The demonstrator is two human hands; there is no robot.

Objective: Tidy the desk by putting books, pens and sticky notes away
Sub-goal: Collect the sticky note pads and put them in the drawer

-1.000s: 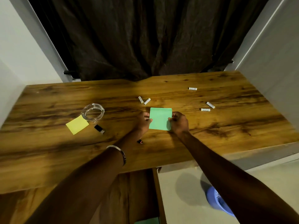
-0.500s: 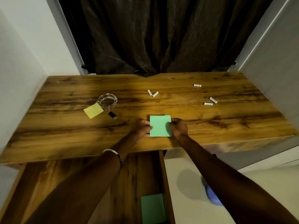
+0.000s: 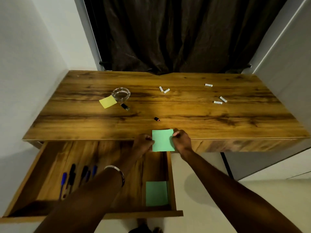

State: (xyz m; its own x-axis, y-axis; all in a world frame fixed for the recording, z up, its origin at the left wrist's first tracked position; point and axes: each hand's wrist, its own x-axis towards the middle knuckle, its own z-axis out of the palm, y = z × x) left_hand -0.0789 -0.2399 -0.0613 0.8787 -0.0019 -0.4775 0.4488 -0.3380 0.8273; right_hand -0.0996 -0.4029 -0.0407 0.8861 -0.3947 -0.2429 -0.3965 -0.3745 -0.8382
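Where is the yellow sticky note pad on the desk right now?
In the head view, the yellow sticky note pad lies on the desk's left half, against the glass ashtray, with a small black item just right of it.

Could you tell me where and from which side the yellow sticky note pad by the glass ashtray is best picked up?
Probably the yellow sticky note pad by its near-left corner, pinched with the fingers from the front: it lies flat, and the glass ashtray crowds its far-right corner.

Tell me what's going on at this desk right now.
A person holds a green sticky note pad by its sides with the left hand and right hand, at the desk's front edge above the open drawer. The drawer already holds pens and another green pad. A yellow pad lies on the desk.
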